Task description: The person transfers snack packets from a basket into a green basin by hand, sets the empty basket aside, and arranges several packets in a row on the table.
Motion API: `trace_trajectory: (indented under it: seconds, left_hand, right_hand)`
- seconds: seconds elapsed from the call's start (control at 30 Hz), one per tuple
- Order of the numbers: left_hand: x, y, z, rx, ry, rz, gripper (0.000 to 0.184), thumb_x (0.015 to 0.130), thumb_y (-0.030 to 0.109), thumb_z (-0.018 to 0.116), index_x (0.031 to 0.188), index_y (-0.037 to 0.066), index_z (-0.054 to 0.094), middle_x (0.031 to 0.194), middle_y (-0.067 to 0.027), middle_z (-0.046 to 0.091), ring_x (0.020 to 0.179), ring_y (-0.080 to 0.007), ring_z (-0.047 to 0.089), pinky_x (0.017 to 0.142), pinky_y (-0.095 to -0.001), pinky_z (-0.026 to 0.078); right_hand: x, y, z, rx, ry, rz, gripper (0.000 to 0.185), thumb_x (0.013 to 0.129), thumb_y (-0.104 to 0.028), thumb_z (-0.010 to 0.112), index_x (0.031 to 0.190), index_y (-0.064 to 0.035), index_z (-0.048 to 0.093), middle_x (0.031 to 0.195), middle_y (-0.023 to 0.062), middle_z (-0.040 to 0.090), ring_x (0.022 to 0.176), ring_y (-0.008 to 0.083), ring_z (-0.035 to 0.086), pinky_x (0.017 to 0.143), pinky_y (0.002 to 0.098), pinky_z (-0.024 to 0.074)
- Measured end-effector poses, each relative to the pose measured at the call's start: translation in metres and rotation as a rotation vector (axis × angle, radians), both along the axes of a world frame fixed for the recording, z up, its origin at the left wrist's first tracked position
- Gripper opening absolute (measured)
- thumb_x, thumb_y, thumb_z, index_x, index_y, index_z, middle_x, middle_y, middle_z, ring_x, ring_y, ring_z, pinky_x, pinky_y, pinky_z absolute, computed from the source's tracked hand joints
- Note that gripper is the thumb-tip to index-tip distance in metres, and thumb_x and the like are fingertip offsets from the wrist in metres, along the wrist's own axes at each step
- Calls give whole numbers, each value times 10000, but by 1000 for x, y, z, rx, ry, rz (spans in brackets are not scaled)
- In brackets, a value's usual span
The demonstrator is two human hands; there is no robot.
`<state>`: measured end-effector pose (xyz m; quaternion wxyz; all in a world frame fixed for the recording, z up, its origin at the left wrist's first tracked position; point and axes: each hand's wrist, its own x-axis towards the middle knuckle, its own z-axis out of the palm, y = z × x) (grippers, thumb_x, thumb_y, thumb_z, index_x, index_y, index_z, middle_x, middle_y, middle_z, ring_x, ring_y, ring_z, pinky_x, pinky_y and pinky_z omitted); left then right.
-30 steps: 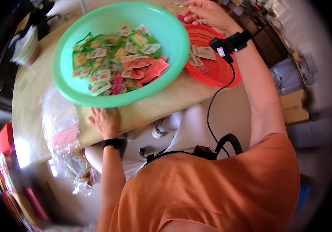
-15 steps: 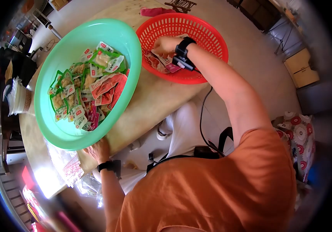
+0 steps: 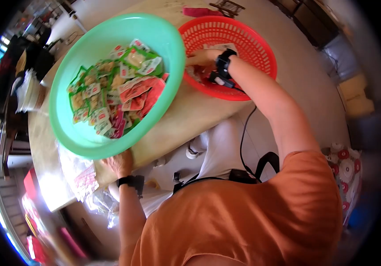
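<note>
A: Head view: right hand [image 3: 205,57]?
B: Held inside the red basket [image 3: 266,55]; fingertips hidden, grasp can't be told.
A: What's nearest it?
B: A pale packet [image 3: 222,46] is seen just beyond, visible edge crosswise. More packets [image 3: 132,94] are piled to its left, in the green basin [image 3: 96,45].
A: Left hand [image 3: 121,164]?
B: Placed at the basin's near rim, farther from the basket; whether it's clenched can't be told.

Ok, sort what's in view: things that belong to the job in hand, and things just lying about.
Likely part of the job:
green basin
packets inside it
red basket

Probably just lying about:
pink item beyond the basket
tan box at right
</note>
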<state>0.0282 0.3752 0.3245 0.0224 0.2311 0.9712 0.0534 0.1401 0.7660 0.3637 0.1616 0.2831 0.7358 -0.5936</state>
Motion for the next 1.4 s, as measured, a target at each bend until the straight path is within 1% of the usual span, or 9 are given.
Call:
trace_trajectory:
  seconds: [0.13, 0.27, 0.4, 0.6, 0.7, 0.8, 1.2, 1.37, 1.4]
  left_hand:
    - [-11, -6, -7, -28, -15, -11, 441, 853, 413, 413, 1070, 71, 590, 1133, -156, 566, 1100, -321, 470, 947, -489, 287]
    - [-8, -10, -10, 40, -51, 62, 471, 853, 410, 418, 1163, 78, 543, 1247, -144, 497, 1204, -298, 392, 1003, -504, 241]
    - [-11, -12, -23, 236, 107, 67, 383, 801, 341, 512, 1090, 98, 575, 1185, -115, 527, 1165, -273, 423, 991, -575, 216]
    - [-12, -15, -21, 243, 118, 38, 419, 817, 322, 501, 1159, 83, 536, 1302, -107, 443, 1255, -270, 326, 986, -563, 216]
    - [-19, -19, -29, 222, 65, 46, 421, 821, 320, 504, 1173, 88, 527, 1320, -103, 424, 1267, -267, 313, 990, -566, 206]
    - [-18, -20, -30, 286, 110, 47, 418, 821, 318, 513, 1179, 102, 523, 1324, -95, 420, 1279, -266, 298, 998, -565, 195]
    - [-20, -28, -25, 390, 82, 21, 416, 784, 293, 572, 1148, 100, 515, 1307, -127, 431, 1286, -305, 302, 995, -594, 203]
    - [-24, -27, -43, 390, 157, 44, 430, 784, 306, 571, 1166, 116, 514, 1300, -117, 439, 1284, -294, 301, 995, -582, 200]
    - [-25, -25, -47, 389, 186, 47, 432, 786, 311, 569, 1168, 118, 517, 1295, -113, 444, 1281, -289, 303, 995, -577, 199]
  right_hand:
    - [7, -26, 35, 259, -13, -89, 265, 829, -240, 557, 1000, -38, 555, 774, 68, 599, 673, 195, 597, 514, 335, 471]
    - [22, 4, 34, 20, 179, -204, 255, 858, -73, 503, 1087, 25, 557, 947, 117, 648, 800, 194, 635, 682, 337, 516]
    - [52, -5, 84, 275, 340, -216, 277, 867, -141, 565, 1105, 0, 563, 979, 67, 647, 840, 146, 620, 751, 288, 490]
    - [75, -17, 132, 286, 344, -256, 232, 881, -213, 573, 1052, -58, 602, 874, -14, 648, 695, 31, 577, 566, 180, 448]
    - [69, -61, 147, 561, 509, -229, 188, 897, -209, 554, 969, -57, 639, 762, -53, 618, 591, 16, 523, 505, 174, 421]
    - [60, -107, 149, 1256, 1009, 119, 282, 793, -14, 593, 1067, -67, 635, 1030, 96, 642, 934, 180, 612, 788, 264, 487]
    - [-45, -187, 125, 1131, 1091, 355, 543, 691, 161, 525, 1160, -109, 580, 1173, 140, 571, 1065, 306, 561, 889, 319, 462]
    - [-83, -226, 96, 753, 697, 523, 608, 874, -170, 505, 1396, -51, 218, 1260, 243, 468, 1108, 244, 528, 912, 327, 421]
    - [-73, -235, 106, 714, 593, 611, 521, 863, -164, 524, 1326, -33, 324, 1200, 219, 506, 1064, 257, 540, 886, 343, 428]
